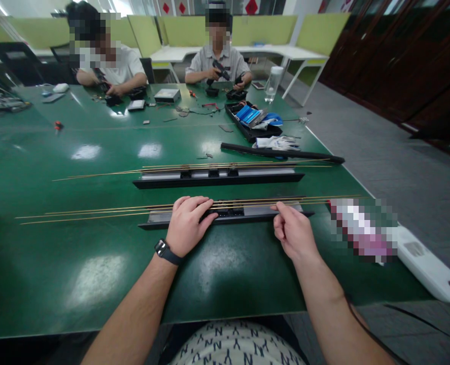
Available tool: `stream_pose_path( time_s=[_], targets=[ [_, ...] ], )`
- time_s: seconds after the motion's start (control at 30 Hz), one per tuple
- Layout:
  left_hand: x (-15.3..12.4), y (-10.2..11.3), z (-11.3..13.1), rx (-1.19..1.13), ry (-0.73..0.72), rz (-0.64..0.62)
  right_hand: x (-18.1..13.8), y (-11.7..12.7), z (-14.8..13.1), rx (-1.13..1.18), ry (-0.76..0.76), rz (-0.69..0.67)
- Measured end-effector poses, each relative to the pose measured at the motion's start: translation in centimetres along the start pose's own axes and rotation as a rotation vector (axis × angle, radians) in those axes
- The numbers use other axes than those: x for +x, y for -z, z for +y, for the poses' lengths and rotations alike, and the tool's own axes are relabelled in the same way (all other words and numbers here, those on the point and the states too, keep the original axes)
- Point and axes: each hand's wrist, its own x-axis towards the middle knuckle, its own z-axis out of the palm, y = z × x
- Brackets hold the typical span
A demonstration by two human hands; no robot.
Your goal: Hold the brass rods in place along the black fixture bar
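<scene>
In the head view, a long metal channel with black edges (261, 210) lies across the green table in front of me. Several thin golden rods (95, 213) run along it and stick out past both ends. My left hand (189, 223) is closed over the channel's left half, fingers across the rods and thumb beside the black blocks (232, 212) in the middle. Near the right end, my right hand (293, 228) is closed with its index finger and thumb at the rods; the exact contact is partly hidden.
A second channel (255, 178) with rods lies just beyond. Behind it are a long black strip (278, 152), white gloves (276, 143) and a black tray (253, 134) of parts. A white device (428, 263) sits at the right edge. Two people work across the table (106, 284).
</scene>
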Motion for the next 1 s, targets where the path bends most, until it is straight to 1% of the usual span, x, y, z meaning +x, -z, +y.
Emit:
stream_pose_path(
  time_s=[0.23, 0.5, 0.6, 0.8, 1.0],
  targets=[
    [0.0, -0.1, -0.1, -0.006, -0.005, 0.002, -0.5, -0.6, -0.1, 0.013, -0.097, -0.123],
    [0.0, -0.1, -0.2, -0.017, 0.005, -0.007, -0.6, -0.7, -0.3, 0.000, -0.055, -0.088],
    [0.0, -0.1, -0.2, -0.016, 0.007, -0.008, -0.3, -0.4, -0.3, 0.034, -0.027, -0.020],
    [0.0, 0.0, -0.1, -0.004, 0.007, -0.015, 0.4, 0.3, -0.6, 0.075, 0.044, 0.229],
    [0.0, 0.0, -0.1, -0.004, 0.006, -0.013, 0.8, 0.9, -1.0, 0.080, 0.097, 0.335]
  ],
)
